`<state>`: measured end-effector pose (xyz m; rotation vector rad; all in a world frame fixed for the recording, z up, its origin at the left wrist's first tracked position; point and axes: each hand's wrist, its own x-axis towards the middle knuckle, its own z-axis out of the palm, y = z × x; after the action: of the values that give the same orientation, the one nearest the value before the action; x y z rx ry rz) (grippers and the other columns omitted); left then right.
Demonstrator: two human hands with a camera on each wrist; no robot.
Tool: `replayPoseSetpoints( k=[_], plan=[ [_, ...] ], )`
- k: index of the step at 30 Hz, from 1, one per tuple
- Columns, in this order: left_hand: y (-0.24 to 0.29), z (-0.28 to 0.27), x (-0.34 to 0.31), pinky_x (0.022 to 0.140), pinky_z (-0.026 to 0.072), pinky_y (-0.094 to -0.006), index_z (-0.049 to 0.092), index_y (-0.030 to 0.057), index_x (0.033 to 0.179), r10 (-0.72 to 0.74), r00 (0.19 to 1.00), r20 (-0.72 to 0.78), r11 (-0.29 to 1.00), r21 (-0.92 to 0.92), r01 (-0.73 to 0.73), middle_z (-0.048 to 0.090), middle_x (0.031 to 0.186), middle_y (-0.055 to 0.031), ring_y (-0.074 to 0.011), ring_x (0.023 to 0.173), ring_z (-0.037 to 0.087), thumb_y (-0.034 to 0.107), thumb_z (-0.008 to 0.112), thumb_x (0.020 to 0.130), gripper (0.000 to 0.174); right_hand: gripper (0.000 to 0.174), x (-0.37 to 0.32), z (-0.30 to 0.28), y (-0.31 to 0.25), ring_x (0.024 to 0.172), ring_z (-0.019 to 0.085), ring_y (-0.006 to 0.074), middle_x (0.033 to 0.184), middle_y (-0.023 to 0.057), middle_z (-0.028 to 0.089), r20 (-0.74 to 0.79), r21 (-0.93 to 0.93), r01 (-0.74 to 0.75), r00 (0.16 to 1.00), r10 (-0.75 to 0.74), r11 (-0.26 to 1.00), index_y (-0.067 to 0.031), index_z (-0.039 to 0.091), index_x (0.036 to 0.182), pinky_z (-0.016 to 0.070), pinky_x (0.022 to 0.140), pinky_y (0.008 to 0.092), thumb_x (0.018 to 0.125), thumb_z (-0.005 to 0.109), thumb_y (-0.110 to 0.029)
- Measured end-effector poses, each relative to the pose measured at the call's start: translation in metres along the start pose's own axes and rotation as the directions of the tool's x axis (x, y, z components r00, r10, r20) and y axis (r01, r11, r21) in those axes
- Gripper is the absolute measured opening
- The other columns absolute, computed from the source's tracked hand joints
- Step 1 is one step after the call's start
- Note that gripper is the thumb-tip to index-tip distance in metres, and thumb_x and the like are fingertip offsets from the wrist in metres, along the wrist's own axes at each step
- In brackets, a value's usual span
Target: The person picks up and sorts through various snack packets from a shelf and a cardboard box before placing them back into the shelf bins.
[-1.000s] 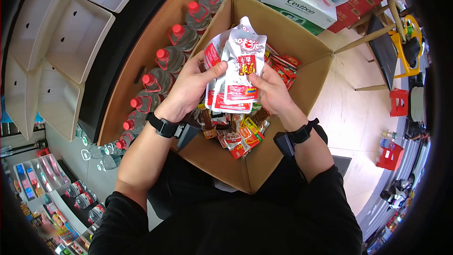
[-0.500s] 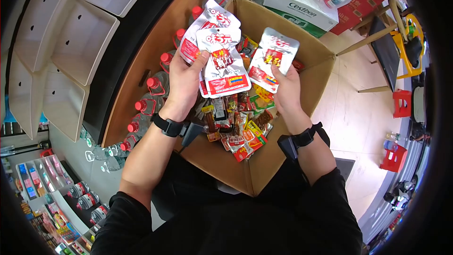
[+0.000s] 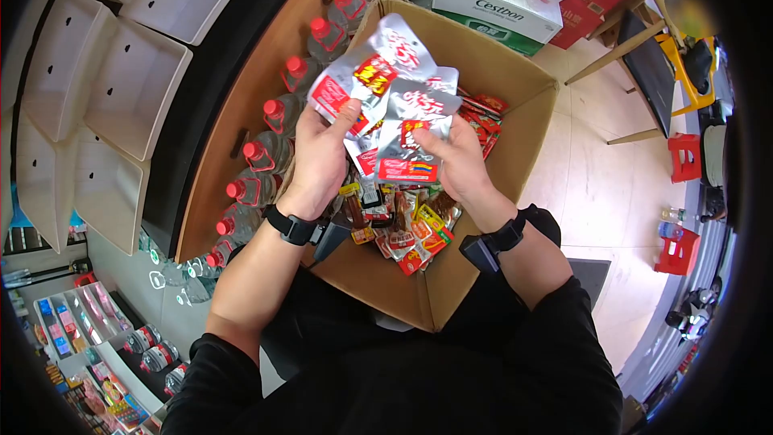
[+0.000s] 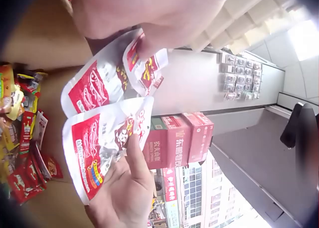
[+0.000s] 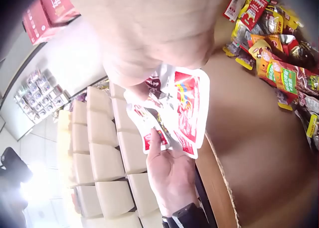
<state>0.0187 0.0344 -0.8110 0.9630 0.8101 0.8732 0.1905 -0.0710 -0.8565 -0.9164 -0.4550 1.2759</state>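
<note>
Over an open cardboard box (image 3: 515, 153), both hands hold silver, white and red snack pouches. My left hand (image 3: 318, 157) pinches tilted pouches (image 3: 394, 48), its thumb across the printed front. My right hand (image 3: 460, 159) pinches another pouch (image 3: 409, 149) with its thumb on the front. This pouch overlaps the left hand's pouches in the head view. The left wrist view shows the right hand's pouch (image 4: 107, 146) beside the left hand's pouches (image 4: 94, 83). Fingers behind the pouches are hidden.
Small colourful snack packets (image 3: 411, 229) lie inside the box. Large red-capped water bottles (image 3: 278, 113) line the left side, by cream bins (image 3: 133, 84). A white Cestbon carton (image 3: 495, 8) stands behind the box; a wooden-legged chair (image 3: 644, 72) is at right.
From one overlapping bunch, the right hand drew a pouch away to the right. Now it has come back left, and its pouch overlaps the left hand's again.
</note>
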Motion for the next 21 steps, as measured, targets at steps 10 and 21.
replayPoseSetpoints(
  k=[10,21],
  plan=[
    [0.006,0.006,-0.011,0.104,0.0530,-0.0406,0.054,-0.0028,0.135,-0.067,0.998,0.011,0.983,-0.169,0.068,0.065,0.132,-0.0153,-0.0243,0.118,0.067,0.005,0.063,0.100,0.037,0.044,0.009,-0.011,0.005,0.118,0.065,0.0222,0.131,0.0106,0.066,-0.255,0.283,0.116,0.966,-0.042,0.952,-0.0031,0.052,0.138,0.0528,0.103,0.0408,0.097,0.067,0.001],
    [-0.015,0.020,-0.023,0.085,0.0580,-0.0323,0.063,-0.0022,0.119,-0.100,0.994,-0.032,0.963,0.249,0.105,0.074,0.108,-0.0101,-0.0158,0.094,0.072,0.005,0.075,0.093,0.029,0.049,-0.004,0.006,0.002,0.132,0.057,0.0268,0.145,0.0140,0.055,-0.184,0.423,0.111,0.982,-0.034,0.899,0.0003,0.040,0.150,0.0465,0.111,0.0456,0.110,0.050,-0.028]
  ],
)
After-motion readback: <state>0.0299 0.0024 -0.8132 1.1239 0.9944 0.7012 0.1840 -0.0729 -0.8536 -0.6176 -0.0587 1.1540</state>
